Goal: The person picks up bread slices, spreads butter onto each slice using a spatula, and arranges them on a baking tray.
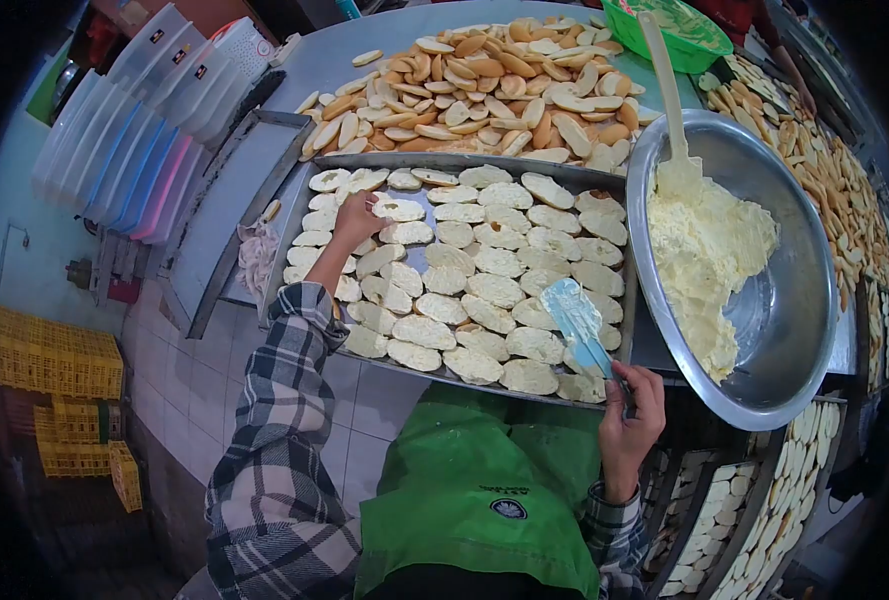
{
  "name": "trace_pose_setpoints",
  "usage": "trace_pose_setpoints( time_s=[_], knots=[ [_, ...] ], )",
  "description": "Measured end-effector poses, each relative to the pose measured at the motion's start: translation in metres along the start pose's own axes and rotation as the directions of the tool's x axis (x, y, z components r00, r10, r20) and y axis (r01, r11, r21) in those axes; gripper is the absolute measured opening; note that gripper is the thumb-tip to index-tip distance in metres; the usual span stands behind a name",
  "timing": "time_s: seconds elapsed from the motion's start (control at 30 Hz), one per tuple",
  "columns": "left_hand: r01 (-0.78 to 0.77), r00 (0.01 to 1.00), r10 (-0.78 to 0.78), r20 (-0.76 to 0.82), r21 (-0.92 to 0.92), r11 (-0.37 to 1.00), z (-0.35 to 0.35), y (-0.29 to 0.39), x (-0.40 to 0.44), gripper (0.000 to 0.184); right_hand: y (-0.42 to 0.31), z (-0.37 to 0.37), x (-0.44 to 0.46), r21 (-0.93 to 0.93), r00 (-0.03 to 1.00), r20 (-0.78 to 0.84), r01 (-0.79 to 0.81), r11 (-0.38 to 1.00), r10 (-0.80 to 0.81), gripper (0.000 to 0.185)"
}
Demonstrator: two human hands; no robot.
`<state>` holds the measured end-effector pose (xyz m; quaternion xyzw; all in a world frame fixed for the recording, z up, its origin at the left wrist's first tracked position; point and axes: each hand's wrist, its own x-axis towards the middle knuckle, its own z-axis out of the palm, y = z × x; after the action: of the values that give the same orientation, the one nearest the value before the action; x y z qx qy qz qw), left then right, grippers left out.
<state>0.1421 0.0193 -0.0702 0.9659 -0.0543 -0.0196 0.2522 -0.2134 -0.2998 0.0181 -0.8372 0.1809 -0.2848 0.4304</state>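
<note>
My left hand (358,222) reaches over the upper left of a metal tray (464,160). Its fingers are closed on the left end of a cream-coated bread slice (398,210). Many oval slices spread with pale cream lie in rows across this tray. My right hand (632,425), just off the tray's lower right edge, grips the handle of a light blue spatula (574,318). Cream covers the spatula's blade, which is over the slices at the right side. Beside the tray, a large steel bowl (804,330) holds pale yellow cream (704,260) and a white long-handled spatula (669,90).
A heap of uncoated bread slices (484,90) covers the table behind the tray. A green basin (669,30) stands at the back. Stacked plastic boxes (134,130) and a bare tray (229,215) are at left, yellow crates (54,350) below. Filled trays (764,510) sit lower right.
</note>
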Motion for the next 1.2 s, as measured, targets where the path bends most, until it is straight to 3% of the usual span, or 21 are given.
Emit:
trace_pose_setpoints(
  time_s=[0.23,0.37,0.5,0.57,0.63,0.67,0.77,0.9,0.97,1.03,1.1,1.17,1.2],
  knots=[
    [-0.093,0.996,0.091,0.019,0.154,0.984,-0.013,0.006,0.000,0.052,-0.006,-0.004,0.005,0.010,1.000,0.006,0.025,1.000,-0.025,0.022],
    [-0.128,0.987,0.140,-0.084,0.134,0.983,-0.009,0.025,0.020,0.045,-0.023,-0.023,0.011,0.037,1.000,0.007,0.029,0.999,-0.029,0.022],
    [-0.253,0.961,0.267,-0.075,0.158,0.954,0.005,0.075,0.054,0.036,-0.033,-0.050,0.025,-0.090,0.984,-0.075,0.157,0.983,-0.164,0.024],
    [-0.224,0.971,0.234,-0.042,0.158,0.962,0.017,0.101,0.074,0.035,-0.024,-0.066,0.030,-0.173,0.974,-0.139,0.154,0.973,-0.179,0.022],
    [-0.120,0.981,0.149,-0.126,0.215,0.969,0.029,0.123,0.095,0.035,-0.009,-0.087,0.030,-0.225,0.979,-0.156,0.090,0.970,-0.127,0.019],
    [-0.089,0.990,0.108,-0.088,0.192,0.977,0.033,0.131,0.105,0.034,-0.002,-0.096,0.031,-0.282,0.975,-0.188,0.061,0.958,-0.118,0.019],
    [-0.128,0.972,0.183,-0.149,0.318,0.939,0.050,0.138,0.139,0.034,0.003,-0.115,0.040,-0.355,0.953,-0.302,-0.104,0.929,-0.009,0.020],
    [-0.154,0.957,0.235,-0.170,0.387,0.909,0.061,0.148,0.157,0.037,0.030,-0.143,0.040,-0.479,0.968,-0.249,-0.142,0.866,0.021,0.018],
    [-0.206,0.945,0.271,-0.184,0.310,0.928,0.068,0.155,0.165,0.031,0.036,-0.148,0.043,-0.452,0.965,-0.254,-0.172,0.875,0.058,0.019],
    [-0.356,0.934,0.356,-0.007,0.041,0.934,0.075,0.158,0.180,0.028,0.041,-0.149,0.047,-0.489,0.957,-0.277,-0.216,0.845,0.085,0.019],
    [-0.359,0.933,0.359,0.011,0.025,0.933,0.086,0.159,0.183,0.027,0.045,-0.148,0.052,-0.489,0.954,-0.283,-0.233,0.841,0.100,0.019],
    [-0.361,0.932,0.360,0.032,0.007,0.933,0.094,0.161,0.183,0.026,0.047,-0.144,0.060,-0.546,0.958,-0.285,-0.162,0.822,0.000,0.021],
    [-0.519,0.851,0.521,0.061,-0.047,0.853,0.093,0.161,0.182,0.030,0.047,-0.143,0.062,-0.550,0.958,-0.287,-0.169,0.818,0.005,0.021]
  ],
)
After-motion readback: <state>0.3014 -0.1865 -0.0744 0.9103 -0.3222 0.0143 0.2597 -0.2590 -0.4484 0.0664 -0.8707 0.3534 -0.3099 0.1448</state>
